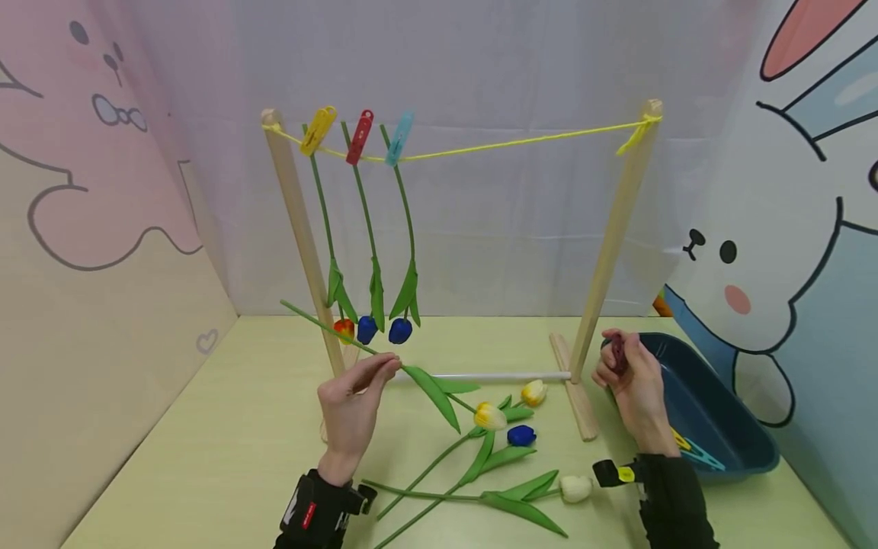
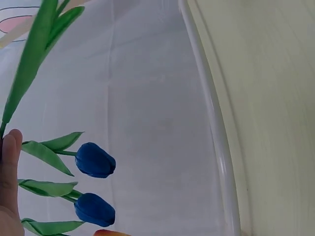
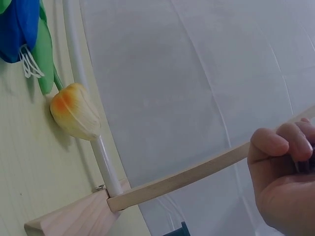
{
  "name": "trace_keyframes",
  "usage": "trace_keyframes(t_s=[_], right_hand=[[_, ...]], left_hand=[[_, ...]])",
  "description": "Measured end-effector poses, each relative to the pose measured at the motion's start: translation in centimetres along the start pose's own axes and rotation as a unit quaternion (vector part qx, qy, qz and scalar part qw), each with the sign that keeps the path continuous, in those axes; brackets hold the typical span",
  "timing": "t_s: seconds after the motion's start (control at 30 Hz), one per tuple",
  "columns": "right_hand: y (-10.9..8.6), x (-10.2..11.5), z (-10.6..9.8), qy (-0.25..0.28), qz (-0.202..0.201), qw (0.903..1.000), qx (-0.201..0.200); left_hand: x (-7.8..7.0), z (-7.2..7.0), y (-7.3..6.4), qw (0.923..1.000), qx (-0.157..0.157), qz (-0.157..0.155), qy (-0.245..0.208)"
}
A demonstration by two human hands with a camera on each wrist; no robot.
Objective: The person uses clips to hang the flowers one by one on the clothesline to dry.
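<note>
My left hand (image 1: 353,415) pinches the stem of an artificial tulip with a yellow-white bloom (image 1: 490,416); the stem points up and left, the bloom low over the table. Dark red in colour, a clothespin (image 1: 619,354) is held in the curled fingers of my right hand (image 1: 634,393), beside the bin. On the yellow string (image 1: 521,142), yellow (image 1: 318,131), red (image 1: 360,137) and light blue (image 1: 399,139) clothespins hold three tulips upside down: one orange-red (image 1: 345,329) and two blue (image 2: 95,160). In the right wrist view, fingers mostly hide the clothespin.
Two wooden posts (image 1: 620,229) carry the string, joined low down by a white rod (image 1: 504,376). More tulips lie on the table: yellow (image 1: 534,393), blue (image 1: 521,435) and white (image 1: 575,489). A dark blue bin (image 1: 713,404) at right contains yellow and teal clothespins (image 1: 701,455).
</note>
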State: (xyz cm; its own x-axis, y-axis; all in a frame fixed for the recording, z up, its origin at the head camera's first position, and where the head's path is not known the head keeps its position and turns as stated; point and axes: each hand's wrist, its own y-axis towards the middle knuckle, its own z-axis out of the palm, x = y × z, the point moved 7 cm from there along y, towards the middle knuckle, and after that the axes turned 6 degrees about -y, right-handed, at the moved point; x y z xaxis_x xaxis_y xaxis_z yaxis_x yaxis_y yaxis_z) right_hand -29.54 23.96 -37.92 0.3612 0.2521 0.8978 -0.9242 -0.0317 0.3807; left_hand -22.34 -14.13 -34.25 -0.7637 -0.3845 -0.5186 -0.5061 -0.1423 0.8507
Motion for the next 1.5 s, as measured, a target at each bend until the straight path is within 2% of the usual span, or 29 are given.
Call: trace_keyframes(t_s=[0.1,0.27,0.43,0.73,1.03,1.17,1.37,1.5], right_hand=[[0.0,-0.1,0.0,-0.016,0.01,0.9998,-0.003],[0.2,-0.1,-0.1,-0.059,0.02,0.9976,-0.031],[0.2,-0.1,-0.1,-0.075,0.016,0.996,-0.045],[0.2,0.3,0.5,-0.074,-0.011,0.9968,-0.027],[0.5,1.6,0.9,-0.083,-0.06,0.9931,-0.058],[1.1,2.5,1.6,-0.108,-0.076,0.9887,-0.07],[2.9,4.7,3.7,-0.135,-0.091,0.9828,-0.087],[4.3,6.8,5.6,-0.16,-0.144,0.9734,-0.077]], left_hand=[[0.1,0.2,0.0,0.9995,0.004,-0.019,-0.026],[0.2,0.6,0.0,0.9975,0.004,-0.045,-0.055],[0.3,1.0,-0.1,0.9965,0.007,-0.048,-0.068],[0.3,1.6,-0.4,0.9961,0.012,-0.05,-0.072],[0.4,2.5,-0.6,0.9933,0.016,-0.08,-0.082],[0.5,3.1,0.2,0.9923,0.03,-0.089,-0.081],[0.0,4.4,2.3,0.9918,0.064,-0.081,-0.075],[-0.3,5.2,3.9,0.993,0.081,-0.064,-0.057]])
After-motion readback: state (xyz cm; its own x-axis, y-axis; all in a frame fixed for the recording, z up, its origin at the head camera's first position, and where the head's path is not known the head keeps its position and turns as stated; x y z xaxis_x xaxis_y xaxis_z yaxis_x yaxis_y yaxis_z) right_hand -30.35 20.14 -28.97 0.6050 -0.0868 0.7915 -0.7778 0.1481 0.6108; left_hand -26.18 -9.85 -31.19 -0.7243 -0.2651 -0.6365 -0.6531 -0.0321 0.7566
